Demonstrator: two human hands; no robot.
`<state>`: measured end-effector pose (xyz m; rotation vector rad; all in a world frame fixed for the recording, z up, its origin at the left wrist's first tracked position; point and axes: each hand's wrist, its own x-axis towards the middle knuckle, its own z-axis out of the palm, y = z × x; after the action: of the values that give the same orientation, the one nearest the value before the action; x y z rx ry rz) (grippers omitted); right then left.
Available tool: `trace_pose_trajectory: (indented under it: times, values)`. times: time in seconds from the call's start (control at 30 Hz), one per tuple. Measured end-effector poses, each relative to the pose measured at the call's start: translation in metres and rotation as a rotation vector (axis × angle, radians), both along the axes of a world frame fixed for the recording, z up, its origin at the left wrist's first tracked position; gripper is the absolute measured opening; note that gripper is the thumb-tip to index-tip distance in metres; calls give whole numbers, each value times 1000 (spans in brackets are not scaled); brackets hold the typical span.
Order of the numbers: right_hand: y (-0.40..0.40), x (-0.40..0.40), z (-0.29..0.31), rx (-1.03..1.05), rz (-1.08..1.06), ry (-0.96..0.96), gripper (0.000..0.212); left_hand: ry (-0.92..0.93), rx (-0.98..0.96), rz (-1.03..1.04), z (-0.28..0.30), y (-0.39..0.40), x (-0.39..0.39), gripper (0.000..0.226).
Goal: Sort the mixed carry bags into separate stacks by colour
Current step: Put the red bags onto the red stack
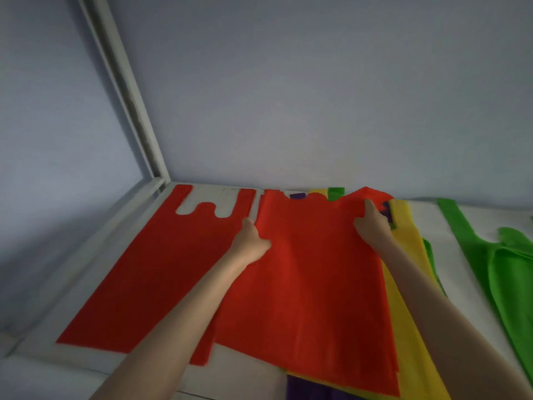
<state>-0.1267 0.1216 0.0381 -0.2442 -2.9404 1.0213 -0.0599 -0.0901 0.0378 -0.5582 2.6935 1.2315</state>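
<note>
Two bare forearms reach up from the near edge; both hands grip the same red bag (311,272). Left hand (251,238): fingers curled round the bag's left edge, thumb on top. Right hand (372,226): fingers curled over the upper right corner near a handle loop, pinching the cloth. This bag is matte, felt-like fabric, vest-shaped with scalloped handle cut-outs along its top; it lies uppermost on the mixed pile (409,327), its right corner lifted slightly.

Under it the pile shows a yellow bag (403,284) along the right side, a purple bag (311,389) at the near edge and again by the right fingers, and a green edge (336,192) at the top and right; how many lie beneath I cannot tell.

Just left, a second red bag (150,278) lies flat and alone, same shape, its near right corner tucked under the held one; so two red in view.

Well to the right, green bags (507,281) lie apart, rumpled, at least two overlapping.

All rest on a white surface (432,226) set against a pale blue wall (288,96); a white frame (127,90) runs up the left corner.
</note>
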Motion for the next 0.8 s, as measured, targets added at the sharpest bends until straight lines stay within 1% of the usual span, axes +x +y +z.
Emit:
trace_pose_trajectory:
  times: [0.1,0.27,0.4,0.43,0.5,0.57,0.67,0.73,0.8]
  values:
    - [-43,-12,11,4,67,2,58,40,21,52,18,-44,4,54]
    - [-124,-24,32,-68,122,36,61,136,-5,120,40,-119,11,51]
    - [-186,-29,47,-224,112,170,59,263,-8,191,48,-181,7,44]
    - [-199,-28,46,-263,99,196,57,264,-27,198,45,-195,7,44]
    - [-222,-27,30,-288,76,159,50,204,-73,203,32,-220,11,46]
    - [-241,-25,-1,-290,60,36,43,89,-122,175,8,-242,17,49]
    - [-255,-13,-42,-245,23,-158,41,-137,-154,92,-27,-260,27,52]
    - [-258,-6,-55,-200,0,-189,40,-213,-144,77,-39,-265,30,53]
    - [-259,-8,-56,-189,1,-190,41,-226,-172,62,-42,-268,27,53]
